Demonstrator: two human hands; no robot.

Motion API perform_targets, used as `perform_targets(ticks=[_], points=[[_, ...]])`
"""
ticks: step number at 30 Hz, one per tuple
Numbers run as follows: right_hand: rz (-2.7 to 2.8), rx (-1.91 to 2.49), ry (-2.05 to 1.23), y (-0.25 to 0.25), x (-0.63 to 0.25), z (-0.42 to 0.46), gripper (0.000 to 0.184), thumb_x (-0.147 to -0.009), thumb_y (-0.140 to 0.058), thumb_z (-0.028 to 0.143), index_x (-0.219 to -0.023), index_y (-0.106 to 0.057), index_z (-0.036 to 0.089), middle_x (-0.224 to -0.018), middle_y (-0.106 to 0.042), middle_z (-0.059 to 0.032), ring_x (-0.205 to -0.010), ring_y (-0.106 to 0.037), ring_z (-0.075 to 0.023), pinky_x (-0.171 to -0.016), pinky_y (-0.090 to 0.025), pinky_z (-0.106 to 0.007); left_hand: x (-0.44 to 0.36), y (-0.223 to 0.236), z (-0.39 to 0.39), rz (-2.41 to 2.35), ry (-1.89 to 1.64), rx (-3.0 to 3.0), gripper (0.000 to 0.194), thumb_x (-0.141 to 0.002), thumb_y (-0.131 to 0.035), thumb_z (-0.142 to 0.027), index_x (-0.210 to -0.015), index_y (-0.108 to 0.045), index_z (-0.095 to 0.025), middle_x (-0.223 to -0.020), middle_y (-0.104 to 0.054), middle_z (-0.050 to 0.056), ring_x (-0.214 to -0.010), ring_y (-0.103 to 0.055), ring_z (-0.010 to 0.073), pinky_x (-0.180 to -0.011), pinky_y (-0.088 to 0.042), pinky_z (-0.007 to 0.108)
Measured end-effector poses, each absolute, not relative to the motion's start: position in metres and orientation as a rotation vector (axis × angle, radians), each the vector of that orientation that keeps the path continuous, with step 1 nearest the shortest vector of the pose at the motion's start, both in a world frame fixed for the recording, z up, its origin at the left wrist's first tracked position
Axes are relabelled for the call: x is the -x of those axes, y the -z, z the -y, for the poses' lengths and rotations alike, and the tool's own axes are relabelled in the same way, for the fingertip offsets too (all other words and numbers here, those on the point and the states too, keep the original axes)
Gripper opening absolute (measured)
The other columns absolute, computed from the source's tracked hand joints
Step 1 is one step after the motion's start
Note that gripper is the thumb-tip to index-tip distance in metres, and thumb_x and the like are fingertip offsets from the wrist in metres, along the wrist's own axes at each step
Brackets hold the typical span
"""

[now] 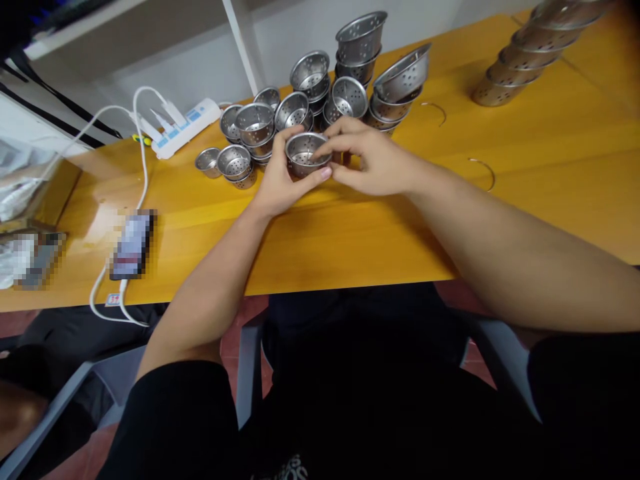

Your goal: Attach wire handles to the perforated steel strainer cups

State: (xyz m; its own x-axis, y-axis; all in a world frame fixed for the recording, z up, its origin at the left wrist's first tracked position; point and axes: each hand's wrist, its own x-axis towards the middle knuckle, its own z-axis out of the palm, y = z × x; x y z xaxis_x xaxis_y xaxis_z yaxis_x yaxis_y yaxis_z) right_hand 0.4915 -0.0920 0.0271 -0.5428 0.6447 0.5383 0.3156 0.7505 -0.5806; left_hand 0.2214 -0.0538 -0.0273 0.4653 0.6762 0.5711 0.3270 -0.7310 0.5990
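Observation:
A perforated metal cup (pixel 306 160), its open top facing me, is held just above the table in front of the other cups. My left hand (pixel 280 177) grips its left side, thumb along the near side and fingers behind. My right hand (pixel 367 157) is at the cup's right rim, its thumb near the outside wall and a fingertip reaching inside. What that fingertip touches, I cannot make out. Close behind stand stacks of similar perforated cups (pixel 255 125), several of them tilted.
A tall leaning stack of cups (pixel 505 70) stands at the back right. Two thin curved wires (pixel 483 172) lie on the yellow table (pixel 350 247). A white power strip (pixel 185 127) with cables and a phone (pixel 133 245) are at left. Part of another person (pixel 20 413) shows lower left.

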Motion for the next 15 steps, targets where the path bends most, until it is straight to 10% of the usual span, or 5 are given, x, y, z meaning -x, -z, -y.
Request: perform_targets(ticks=[9, 15], points=[[2.017, 0.985, -0.420, -0.037, -0.506, 0.084, 0.053, -0.102, -0.077, 0.089, -0.123, -0.086, 0.040, -0.128, -0.079, -0.0089, -0.114, -0.067, -0.0359, -0.112, -0.062, -0.061, -0.209, 0.035, 0.044, -1.049, -1.005, -2.251, 0.109, -0.096, -0.097, -0.076, -0.180, -0.040, -0.036, -0.184, -0.053, 0.020, -0.137, -0.077, 0.0363, -0.112, -0.073, 0.055], [2.052, 1.049, -0.352, -0.020, -0.502, 0.080, 0.047, -0.109, -0.073, 0.082, -0.117, -0.085, 0.037, -0.127, -0.082, -0.0102, -0.114, -0.073, -0.0366, -0.112, -0.064, -0.061, -0.207, 0.026, 0.054, -1.027, -0.914, -2.247, 0.095, -0.099, -0.099, -0.063, -0.172, -0.047, -0.030, -0.177, -0.057, 0.019, -0.156, -0.067, 0.0405, -0.135, -0.058, 0.063]])
